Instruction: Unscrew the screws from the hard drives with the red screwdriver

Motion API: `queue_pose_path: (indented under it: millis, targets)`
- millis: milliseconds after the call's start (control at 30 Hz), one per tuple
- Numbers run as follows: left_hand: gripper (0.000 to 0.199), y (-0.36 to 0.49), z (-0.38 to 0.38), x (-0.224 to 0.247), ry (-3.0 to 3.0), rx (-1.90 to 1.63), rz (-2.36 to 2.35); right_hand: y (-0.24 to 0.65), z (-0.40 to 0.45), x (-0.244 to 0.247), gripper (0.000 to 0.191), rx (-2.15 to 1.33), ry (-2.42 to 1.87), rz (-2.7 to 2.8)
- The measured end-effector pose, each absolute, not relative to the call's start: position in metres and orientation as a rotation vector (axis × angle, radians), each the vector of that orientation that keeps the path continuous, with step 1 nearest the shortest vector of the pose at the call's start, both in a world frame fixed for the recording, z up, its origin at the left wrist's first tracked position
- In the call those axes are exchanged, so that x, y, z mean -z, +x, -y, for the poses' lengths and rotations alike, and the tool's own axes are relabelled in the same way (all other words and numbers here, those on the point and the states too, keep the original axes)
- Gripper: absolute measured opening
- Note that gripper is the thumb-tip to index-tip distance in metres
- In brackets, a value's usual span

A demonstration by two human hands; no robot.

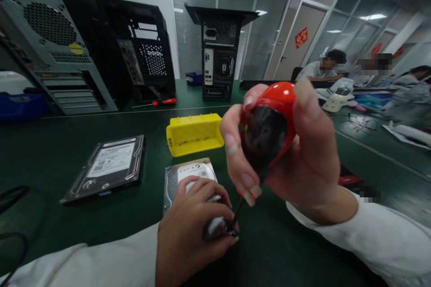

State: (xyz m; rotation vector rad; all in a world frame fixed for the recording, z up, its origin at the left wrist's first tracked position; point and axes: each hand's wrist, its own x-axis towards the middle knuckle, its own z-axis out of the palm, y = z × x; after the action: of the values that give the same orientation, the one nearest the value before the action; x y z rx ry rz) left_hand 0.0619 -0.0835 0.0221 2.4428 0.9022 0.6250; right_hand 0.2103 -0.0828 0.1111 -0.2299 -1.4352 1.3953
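Note:
My right hand is wrapped round the red and black handle of a screwdriver, close to the camera. Its shaft slants down to the near right corner of a silver hard drive, beside my left fingertips. Over that drive lies my left hand, fingers curled round its near right part and gripping it. A small metal piece shows at the screwdriver's tip, but I cannot make out whether it is a screw. My left hand hides much of the drive, whose white label shows in part.
A second hard drive lies to the left. Beyond the drives stands a yellow bin with small dark bits inside. Another screwdriver lies before several computer cases at the back. Black cables are at the left edge; people sit far right.

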Motion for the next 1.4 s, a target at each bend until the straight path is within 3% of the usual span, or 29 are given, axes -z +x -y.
queue_pose_path:
  millis: [200, 500, 667, 867, 1033, 1233, 1400]
  targets:
    - [0.018, 0.063, 0.083, -0.021, 2.471, -0.622, -0.888, 0.207, 0.081, -0.107, 0.019, -1.360, -0.278, 1.390]
    - [0.020, 0.062, 0.082, -0.020, 2.456, -0.630, -0.886, 0.210, 0.078, -0.107, 0.052, -1.417, -0.195, 1.380]
    - [0.017, 0.061, 0.082, -0.020, 2.443, -0.607, -0.847, 0.209, 0.076, -0.107, 0.046, -1.385, -0.160, 1.419]
    - [0.019, 0.062, 0.083, -0.021, 2.459, -0.622, -0.875, 0.210, 0.084, -0.116, 0.027, -1.350, -0.237, 1.407]
    - [0.015, 0.061, 0.082, -0.021, 2.470, -0.630, -0.875, 0.210, 0.086, -0.119, 0.033, -1.412, -0.271, 1.447]
    - [0.020, 0.061, 0.082, -0.022, 2.454, -0.613, -0.890, 0.209, 0.085, -0.116, 0.026, -1.410, -0.218, 1.449]
    - [0.018, 0.061, 0.082, -0.022, 2.444, -0.637, -0.855, 0.208, 0.082, -0.115, 0.048, -1.404, -0.208, 1.415]
